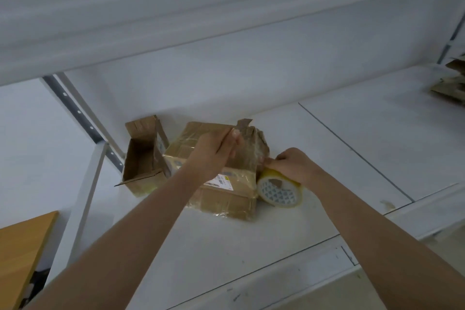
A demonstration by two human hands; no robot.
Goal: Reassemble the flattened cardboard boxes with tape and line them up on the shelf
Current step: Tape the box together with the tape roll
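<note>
While I work across from the left, here is how each thing looks to handle.

Small box: the small open box [143, 161] stands on the shelf [314, 221] at the far left, flaps up, just beside the box I am taping. I judge it light and easily knocked askew; I would take it by two opposite walls.

Box in hand: the taped box [221, 184] lies on the shelf between the small open box and the tape roll. It looks worn, creased and patched with old tape, so I expect soft panels that buckle under a hard squeeze. The corners and edges are the stiffest hold.

Left hand: my left hand [214, 151] sits on top of the box, fingers curled, pinching the free end of a clear tape strip [249, 146] near the far edge.

Tape strip: it runs taut from left hand to right, thin, sticky and quick to fold on itself, I reckon.

Right hand: my right hand [292, 163] grips the tape roll [280, 190], thumb and fingers closed over its rim at the strip.

Tape roll: it touches the box's right side, rigid, best held by the rim.

Flattened cardboard: more flattened cardboard [450, 83] lies at the far right of the shelf, well apart.
</note>
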